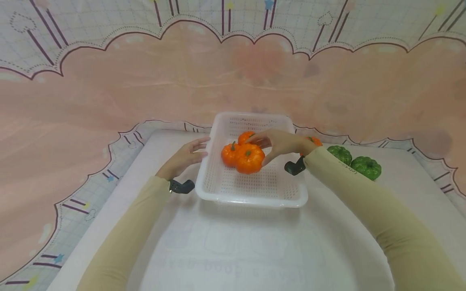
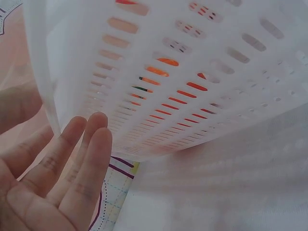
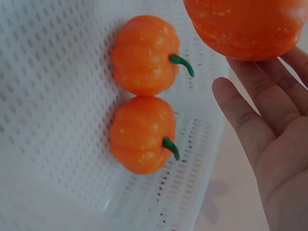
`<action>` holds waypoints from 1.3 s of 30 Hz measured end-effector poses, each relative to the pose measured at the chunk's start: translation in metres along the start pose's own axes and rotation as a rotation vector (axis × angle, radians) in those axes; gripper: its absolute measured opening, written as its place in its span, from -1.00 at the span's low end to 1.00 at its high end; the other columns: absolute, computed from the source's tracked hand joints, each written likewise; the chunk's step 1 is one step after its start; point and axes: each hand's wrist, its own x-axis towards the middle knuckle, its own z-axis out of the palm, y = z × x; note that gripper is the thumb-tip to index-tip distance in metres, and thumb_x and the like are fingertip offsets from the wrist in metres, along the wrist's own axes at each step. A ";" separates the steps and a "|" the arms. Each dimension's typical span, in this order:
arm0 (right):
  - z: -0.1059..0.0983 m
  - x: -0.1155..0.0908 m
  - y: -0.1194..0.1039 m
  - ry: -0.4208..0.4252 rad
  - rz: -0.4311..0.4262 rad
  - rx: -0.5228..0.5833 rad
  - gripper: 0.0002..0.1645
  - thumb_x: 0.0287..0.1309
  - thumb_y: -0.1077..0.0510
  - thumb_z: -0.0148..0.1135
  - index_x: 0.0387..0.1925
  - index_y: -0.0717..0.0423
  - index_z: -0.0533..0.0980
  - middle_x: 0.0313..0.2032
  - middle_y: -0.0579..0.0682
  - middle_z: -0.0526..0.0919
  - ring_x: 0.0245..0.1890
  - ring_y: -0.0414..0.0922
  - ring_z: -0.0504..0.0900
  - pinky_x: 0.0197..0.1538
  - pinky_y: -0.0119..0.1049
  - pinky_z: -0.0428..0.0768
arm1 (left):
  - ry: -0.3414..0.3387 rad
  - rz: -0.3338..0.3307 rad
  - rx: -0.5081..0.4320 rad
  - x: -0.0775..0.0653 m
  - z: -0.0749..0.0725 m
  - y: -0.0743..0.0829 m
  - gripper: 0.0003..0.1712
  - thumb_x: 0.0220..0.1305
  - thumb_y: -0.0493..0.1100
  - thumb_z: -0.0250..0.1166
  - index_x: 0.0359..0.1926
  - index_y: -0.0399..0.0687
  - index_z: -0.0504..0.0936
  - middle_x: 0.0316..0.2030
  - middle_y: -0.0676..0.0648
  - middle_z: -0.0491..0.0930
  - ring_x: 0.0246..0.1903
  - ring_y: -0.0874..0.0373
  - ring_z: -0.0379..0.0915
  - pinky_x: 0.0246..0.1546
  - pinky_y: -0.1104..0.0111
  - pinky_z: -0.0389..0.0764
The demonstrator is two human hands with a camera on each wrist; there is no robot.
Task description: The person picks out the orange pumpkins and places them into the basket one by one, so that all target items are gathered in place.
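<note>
A white perforated plastic basket [image 1: 251, 194] stands on the table with small orange pumpkins inside. My right hand [image 1: 282, 143] reaches over it and grips one pumpkin [image 1: 250, 159] between thumb and fingers. In the right wrist view that held pumpkin [image 3: 248, 26] is at the top right, above two others. Those are one pumpkin [image 3: 146, 55] and another pumpkin [image 3: 143, 135], both with green stems, lying on the basket floor. At the basket's left side my left hand [image 1: 185, 157] has fairly straight fingers [image 2: 98, 154] against or very near the outer wall; exact contact cannot be told.
Right of the basket, partly behind my right arm, is another orange pumpkin [image 1: 314, 141]. Two green pumpkins, one [image 1: 340, 153] behind the other [image 1: 366, 167], sit farther right. The white table [image 1: 218, 250] ends at a patterned pink cloth [image 1: 164, 89] behind.
</note>
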 end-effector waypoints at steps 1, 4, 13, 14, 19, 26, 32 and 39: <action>0.002 0.002 0.001 -0.001 -0.007 0.000 -0.14 -0.15 0.18 0.49 0.25 0.18 0.34 0.32 0.12 0.34 0.28 0.08 0.40 0.32 -0.04 0.38 | 0.001 0.000 -0.001 0.000 0.000 0.000 -0.24 0.28 -0.15 0.20 0.44 0.02 0.08 0.41 -0.19 0.11 0.38 -0.17 0.06 0.33 -0.09 0.22; 0.006 0.007 0.001 -0.006 -0.005 0.011 -0.13 -0.16 0.20 0.49 0.24 0.19 0.34 0.32 0.13 0.33 0.29 0.09 0.39 0.33 -0.03 0.36 | 0.006 -0.006 -0.001 0.000 0.000 0.000 -0.24 0.28 -0.14 0.20 0.43 0.04 0.09 0.42 -0.18 0.10 0.39 -0.16 0.05 0.33 -0.09 0.22; 0.019 0.021 0.006 -0.048 0.035 0.020 -0.12 -0.16 0.21 0.49 0.26 0.11 0.33 0.31 0.08 0.34 0.29 0.08 0.38 0.32 -0.02 0.38 | 0.004 -0.008 0.013 -0.001 0.000 0.002 -0.24 0.29 -0.12 0.20 0.43 0.04 0.09 0.42 -0.17 0.11 0.37 -0.17 0.09 0.33 -0.09 0.22; 0.020 0.023 0.007 -0.052 0.034 0.025 -0.12 -0.16 0.22 0.49 0.27 0.10 0.33 0.32 0.07 0.34 0.29 0.07 0.38 0.32 -0.02 0.38 | 0.004 -0.008 0.015 -0.002 0.001 0.002 -0.24 0.29 -0.12 0.20 0.44 0.04 0.09 0.42 -0.17 0.11 0.37 -0.17 0.09 0.33 -0.09 0.22; 0.027 0.028 0.009 -0.075 0.040 0.035 -0.14 -0.14 0.25 0.46 0.26 0.09 0.34 0.32 0.05 0.35 0.30 0.03 0.38 0.36 -0.05 0.34 | 0.006 -0.013 0.014 -0.002 0.001 0.002 -0.24 0.29 -0.11 0.20 0.43 0.04 0.09 0.42 -0.16 0.10 0.38 -0.16 0.08 0.33 -0.07 0.23; 0.035 0.035 0.011 -0.092 0.070 0.053 -0.16 -0.14 0.27 0.45 0.26 0.06 0.36 0.30 0.02 0.38 0.31 0.04 0.36 0.37 -0.02 0.32 | 0.011 -0.029 0.009 -0.002 0.001 0.003 -0.23 0.28 -0.12 0.21 0.44 0.06 0.08 0.43 -0.16 0.08 0.38 -0.16 0.09 0.32 -0.07 0.24; 0.042 0.040 0.014 -0.107 0.077 0.026 -0.17 -0.11 0.27 0.42 0.27 0.05 0.35 0.29 0.02 0.40 0.31 0.07 0.35 0.34 0.02 0.34 | 0.004 -0.029 0.005 -0.002 0.001 0.003 -0.23 0.28 -0.12 0.20 0.44 0.07 0.07 0.43 -0.16 0.09 0.37 -0.16 0.09 0.32 -0.08 0.24; 0.046 0.047 0.017 -0.130 0.089 0.018 -0.18 -0.12 0.25 0.43 0.25 -0.03 0.37 0.27 -0.05 0.42 0.29 -0.01 0.38 0.35 -0.02 0.34 | 0.005 -0.025 0.002 -0.001 0.001 0.002 -0.23 0.28 -0.14 0.21 0.44 0.06 0.08 0.42 -0.14 0.09 0.36 -0.15 0.13 0.31 -0.06 0.26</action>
